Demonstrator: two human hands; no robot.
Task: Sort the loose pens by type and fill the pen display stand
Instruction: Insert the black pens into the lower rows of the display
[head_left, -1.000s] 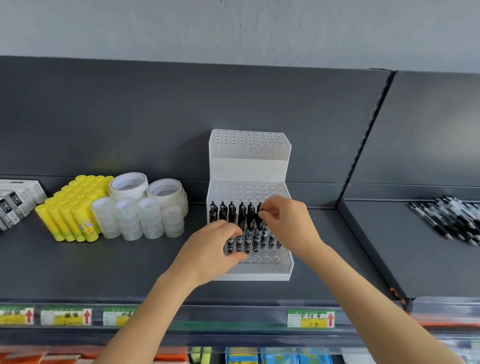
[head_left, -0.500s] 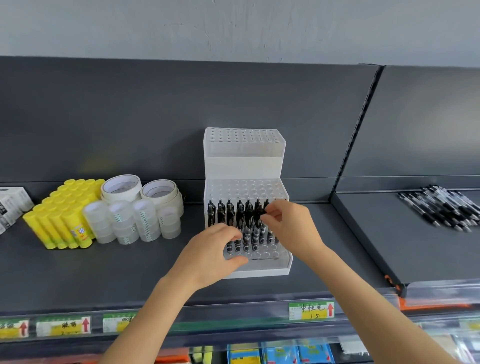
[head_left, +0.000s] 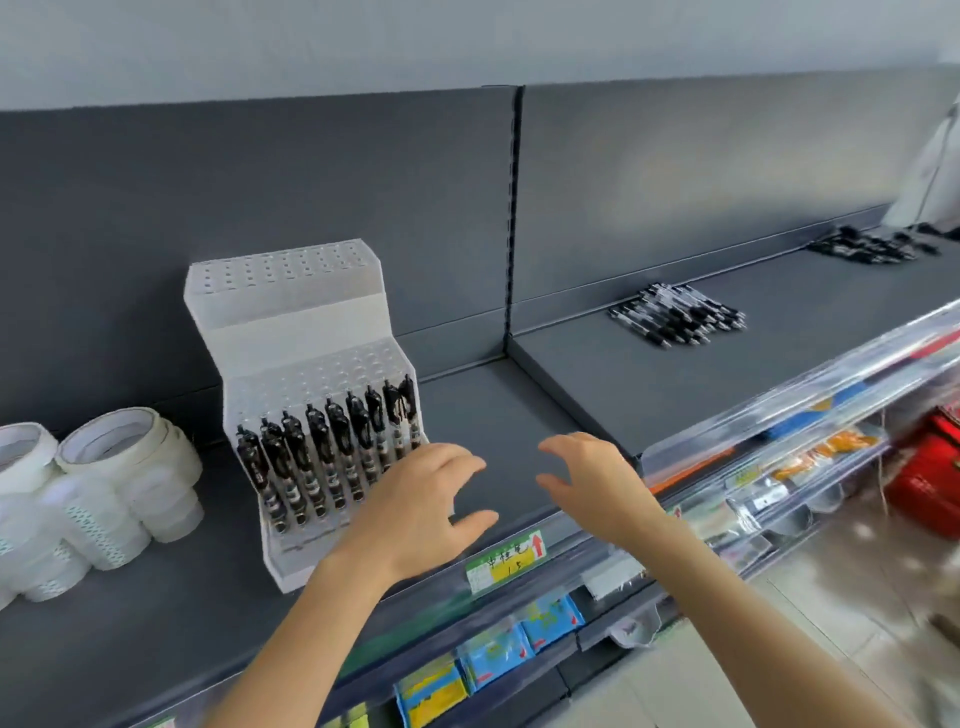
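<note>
On shelf: pen display stand is part-filled with pens.
Left hand: spread, nothing held.
Right hand: spread, nothing held.

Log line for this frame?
left hand: open, empty | right hand: open, empty | pen display stand: lower tier partly filled, top tier empty | loose pens: piled on right shelf

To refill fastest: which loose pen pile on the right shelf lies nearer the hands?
The pile closest to the shelf divider; the other pile lies farther right.
</note>
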